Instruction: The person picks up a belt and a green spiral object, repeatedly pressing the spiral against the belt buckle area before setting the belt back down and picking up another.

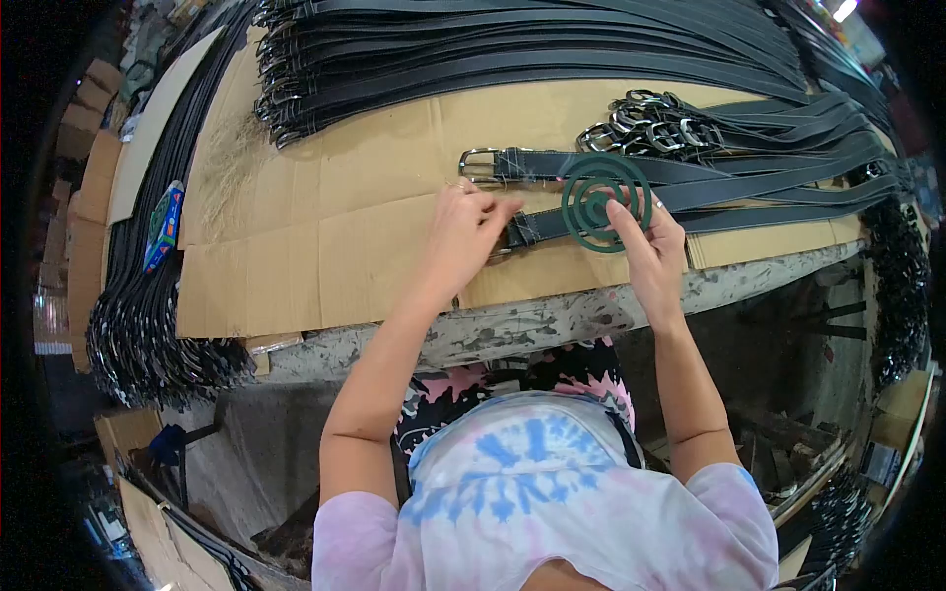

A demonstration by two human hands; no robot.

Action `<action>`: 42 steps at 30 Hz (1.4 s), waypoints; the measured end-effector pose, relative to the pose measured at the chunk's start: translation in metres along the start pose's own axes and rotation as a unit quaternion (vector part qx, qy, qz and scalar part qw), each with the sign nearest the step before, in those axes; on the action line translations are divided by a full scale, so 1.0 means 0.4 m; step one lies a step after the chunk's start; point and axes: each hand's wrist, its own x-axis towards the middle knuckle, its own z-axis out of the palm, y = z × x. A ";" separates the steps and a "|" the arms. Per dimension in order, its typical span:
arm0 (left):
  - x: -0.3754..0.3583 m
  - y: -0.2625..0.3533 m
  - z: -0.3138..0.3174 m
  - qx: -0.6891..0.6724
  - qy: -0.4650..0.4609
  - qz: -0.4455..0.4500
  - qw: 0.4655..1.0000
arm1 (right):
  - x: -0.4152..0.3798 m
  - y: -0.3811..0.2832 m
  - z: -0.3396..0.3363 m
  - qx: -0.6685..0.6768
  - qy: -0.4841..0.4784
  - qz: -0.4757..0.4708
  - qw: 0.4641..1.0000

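Note:
My right hand [650,241] grips a dark green mosquito coil [579,231] between thumb and fingers, with its spiral face toward me. Under the coil lie black belts with pale stitching, and the upper belt [537,164] has its silver buckle [480,165] pointing left. My left hand [468,227] is closed in a pinch over the buckle end of the lower belt [540,227]. Whatever sits between its fingertips is too small or hidden to make out. The lower belt's buckle is partly covered by this hand.
Flattened cardboard [325,246] covers the worktable. A long stack of black belts [493,49] runs along the back, and a buckled bundle [655,123] lies at right. More belts [158,325] hang over the left edge, with a blue box [163,227] on them.

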 end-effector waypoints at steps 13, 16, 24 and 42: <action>-0.010 -0.003 0.063 -0.147 0.045 -0.008 0.988 | -0.001 0.006 0.008 -0.103 -0.056 0.014 0.993; -0.026 -0.004 0.061 -0.144 0.061 0.018 0.987 | 0.003 0.013 0.020 -0.121 -0.072 0.015 0.990; -0.033 0.008 0.057 -0.138 0.068 0.021 0.988 | 0.007 0.017 0.023 -0.143 -0.070 0.010 0.987; -0.026 -0.042 -0.024 -0.121 0.155 -0.028 0.980 | 0.008 0.012 0.010 -0.105 -0.055 0.032 0.992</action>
